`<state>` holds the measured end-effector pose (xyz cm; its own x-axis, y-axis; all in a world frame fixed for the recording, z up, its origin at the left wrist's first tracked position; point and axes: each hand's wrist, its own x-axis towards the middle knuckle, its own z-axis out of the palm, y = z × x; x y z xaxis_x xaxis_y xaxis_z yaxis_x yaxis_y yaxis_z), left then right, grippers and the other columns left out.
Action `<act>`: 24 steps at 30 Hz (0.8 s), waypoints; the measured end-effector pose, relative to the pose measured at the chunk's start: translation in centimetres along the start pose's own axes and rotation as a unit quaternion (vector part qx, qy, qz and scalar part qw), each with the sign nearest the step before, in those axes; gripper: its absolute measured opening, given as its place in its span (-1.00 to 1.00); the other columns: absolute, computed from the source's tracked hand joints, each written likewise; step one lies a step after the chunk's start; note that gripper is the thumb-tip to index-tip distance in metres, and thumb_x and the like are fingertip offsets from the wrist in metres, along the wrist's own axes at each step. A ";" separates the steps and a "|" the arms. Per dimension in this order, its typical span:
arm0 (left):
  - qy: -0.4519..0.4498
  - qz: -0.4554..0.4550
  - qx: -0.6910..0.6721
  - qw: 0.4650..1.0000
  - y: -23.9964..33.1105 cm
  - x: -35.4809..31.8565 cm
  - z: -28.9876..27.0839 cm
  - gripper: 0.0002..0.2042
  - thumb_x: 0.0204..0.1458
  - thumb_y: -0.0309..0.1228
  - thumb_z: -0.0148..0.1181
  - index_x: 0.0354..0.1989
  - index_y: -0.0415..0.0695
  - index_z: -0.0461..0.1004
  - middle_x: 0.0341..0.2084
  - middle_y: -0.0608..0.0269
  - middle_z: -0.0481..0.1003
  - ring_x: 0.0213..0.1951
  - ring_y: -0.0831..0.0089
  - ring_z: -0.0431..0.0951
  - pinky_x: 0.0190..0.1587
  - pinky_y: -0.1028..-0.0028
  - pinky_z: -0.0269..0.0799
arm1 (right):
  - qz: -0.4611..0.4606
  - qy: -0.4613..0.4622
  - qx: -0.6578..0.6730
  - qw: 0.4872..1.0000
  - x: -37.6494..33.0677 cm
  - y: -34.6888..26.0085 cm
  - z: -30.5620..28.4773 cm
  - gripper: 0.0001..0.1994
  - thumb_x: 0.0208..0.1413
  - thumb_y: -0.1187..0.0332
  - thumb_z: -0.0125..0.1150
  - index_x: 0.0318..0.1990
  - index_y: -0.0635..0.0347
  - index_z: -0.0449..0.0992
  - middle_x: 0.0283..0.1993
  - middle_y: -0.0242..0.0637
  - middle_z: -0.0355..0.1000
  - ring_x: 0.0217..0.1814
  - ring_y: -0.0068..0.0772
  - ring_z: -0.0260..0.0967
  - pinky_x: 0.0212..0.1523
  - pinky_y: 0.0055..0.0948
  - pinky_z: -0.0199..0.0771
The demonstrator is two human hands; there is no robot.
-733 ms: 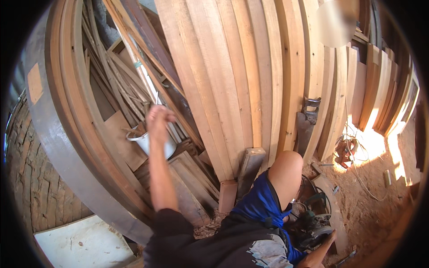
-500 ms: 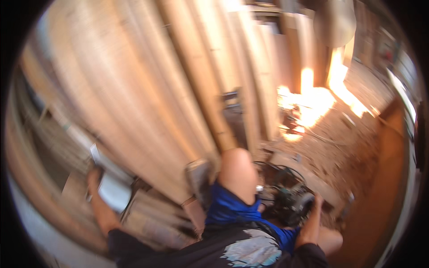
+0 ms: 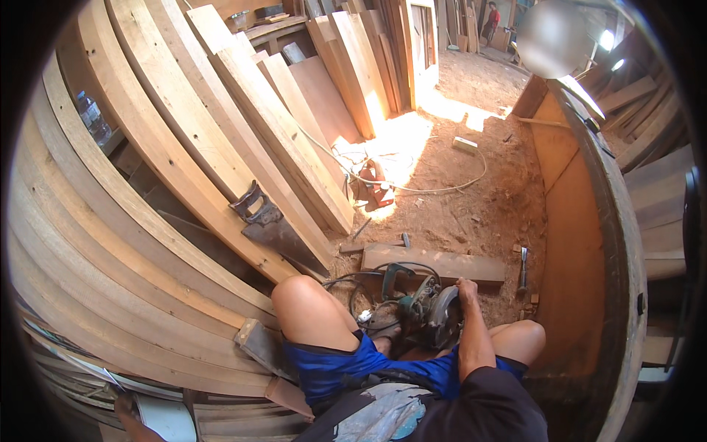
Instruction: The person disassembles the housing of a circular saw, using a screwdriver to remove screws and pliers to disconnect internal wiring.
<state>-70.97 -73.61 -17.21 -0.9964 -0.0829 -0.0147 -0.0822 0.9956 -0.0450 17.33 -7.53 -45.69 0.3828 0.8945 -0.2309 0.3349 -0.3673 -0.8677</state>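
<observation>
Between my bent knees sits a circular saw point(image 3: 431, 309) with a dark green body, a round blade guard and a black cord. My right hand point(image 3: 466, 290) is closed on the saw's guard side, its forearm reaching over my right thigh. Far to the lower left, my left hand point(image 3: 127, 405) is in shadow beside a smooth white object point(image 3: 163, 418), whose kind I cannot make out. A thin pale edge rises by that hand, and its fingers are too dark to read. Just beyond the saw, a short wooden board point(image 3: 433, 264) lies on the ground.
Long planks point(image 3: 169, 155) lean along the left, with a handsaw point(image 3: 264, 219) resting on them and a plastic bottle point(image 3: 92, 116) behind. A hammer point(image 3: 390, 244), a chisel-like tool point(image 3: 523, 269) and a red power tool point(image 3: 379, 188) lie on the sawdust. A wooden panel point(image 3: 578, 258) stands at right. Another person point(image 3: 492, 22) is far off.
My view has swung, and the blur has cleared. The scene, including the planks and my left hand, sits further left and lower. My right hand stays on the circular saw.
</observation>
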 end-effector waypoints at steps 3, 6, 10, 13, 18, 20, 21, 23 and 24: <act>0.010 -0.007 0.009 1.000 -0.5 -0.3 -0.5 -0.42 0.31 -0.04 0.12 0.25 -0.35 0.52 0.10 -0.15 0.62 0.11 -0.03 0.60 0.19 0.02 0.48 | 0.019 -0.011 0.051 0.998 -0.6 -0.4 0.3 -0.63 0.17 0.23 0.10 -0.28 0.43 0.68 -0.31 0.07 0.65 -0.20 0.01 0.61 -0.06 -0.11 0.52; 0.021 -0.018 0.019 0.999 -1.7 -0.9 -1.4 -0.41 0.31 -0.03 0.11 0.24 -0.34 0.52 0.10 -0.17 0.62 0.11 -0.06 0.60 0.19 0.00 0.47 | -0.018 -0.029 0.002 0.999 -0.1 0.5 1.4 -0.60 0.18 0.19 0.09 -0.28 0.41 0.69 -0.28 0.10 0.67 -0.20 0.05 0.62 -0.04 -0.09 0.52; 0.032 -0.021 0.021 0.999 -1.8 -1.3 -1.8 -0.41 0.31 -0.01 0.10 0.24 -0.32 0.53 0.09 -0.19 0.62 0.11 -0.10 0.60 0.20 -0.02 0.47 | -0.025 -0.054 -0.087 0.994 1.8 2.2 1.7 -0.59 0.23 0.20 0.15 -0.14 0.47 0.70 -0.18 0.02 0.70 -0.09 -0.15 0.65 0.01 -0.21 0.54; 0.024 0.017 0.002 1.000 3.0 -0.3 0.8 -0.40 0.31 0.01 0.09 0.24 -0.31 0.53 0.09 -0.21 0.62 0.11 -0.13 0.60 0.20 -0.03 0.47 | -0.246 0.005 -0.342 0.907 5.6 5.1 -3.8 -0.61 0.24 0.15 0.11 -0.29 0.34 0.67 -0.28 0.09 0.62 -0.15 -0.09 0.61 -0.07 -0.12 0.49; 0.056 -0.014 0.033 0.998 -2.7 -0.3 -0.9 -0.40 0.31 0.03 0.08 0.24 -0.28 0.54 0.09 -0.24 0.62 0.11 -0.18 0.60 0.21 -0.06 0.46 | -0.031 -0.032 0.006 0.999 0.3 0.5 1.6 -0.66 0.20 0.22 0.14 -0.29 0.38 0.67 -0.27 0.02 0.65 -0.22 -0.17 0.55 -0.10 -0.13 0.46; 0.048 0.014 0.028 0.998 1.4 -0.1 -0.1 -0.40 0.31 0.04 0.07 0.23 -0.27 0.54 0.08 -0.25 0.62 0.11 -0.20 0.60 0.21 -0.07 0.46 | -0.038 0.022 -0.028 0.999 1.5 1.6 -1.5 -0.63 0.23 0.22 0.09 -0.28 0.40 0.67 -0.28 0.07 0.67 -0.23 -0.08 0.61 -0.13 -0.10 0.53; 0.055 0.002 0.032 0.998 0.3 -0.7 -0.6 -0.39 0.31 0.05 0.07 0.23 -0.27 0.54 0.08 -0.25 0.62 0.11 -0.21 0.60 0.21 -0.08 0.46 | -0.035 0.010 -0.028 0.999 0.5 0.6 -0.4 -0.63 0.23 0.22 0.09 -0.28 0.40 0.67 -0.28 0.07 0.67 -0.23 -0.08 0.61 -0.13 -0.10 0.53; 0.071 -0.021 0.041 0.996 -2.1 -1.9 -2.6 -0.39 0.31 0.06 0.06 0.23 -0.26 0.54 0.08 -0.26 0.62 0.11 -0.22 0.60 0.21 -0.09 0.46 | 0.021 -0.057 0.037 0.997 -1.5 -1.9 1.4 -0.69 0.17 0.27 0.17 -0.26 0.38 0.70 -0.31 -0.12 0.66 -0.28 -0.23 0.58 -0.18 -0.20 0.49; 0.067 -0.009 0.035 0.997 -0.1 -1.8 -1.9 -0.39 0.31 0.07 0.06 0.23 -0.26 0.54 0.08 -0.27 0.61 0.11 -0.23 0.60 0.21 -0.09 0.46 | 0.020 -0.043 0.038 0.998 -0.2 -0.7 -0.1 -0.69 0.17 0.27 0.17 -0.26 0.38 0.70 -0.31 -0.12 0.66 -0.28 -0.23 0.58 -0.18 -0.20 0.49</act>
<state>-69.24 -73.48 -15.26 -0.9887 -0.0900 0.1201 -0.1038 0.9881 -0.1134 17.09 -7.42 -45.01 0.3187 0.8993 -0.2993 0.2541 -0.3853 -0.8871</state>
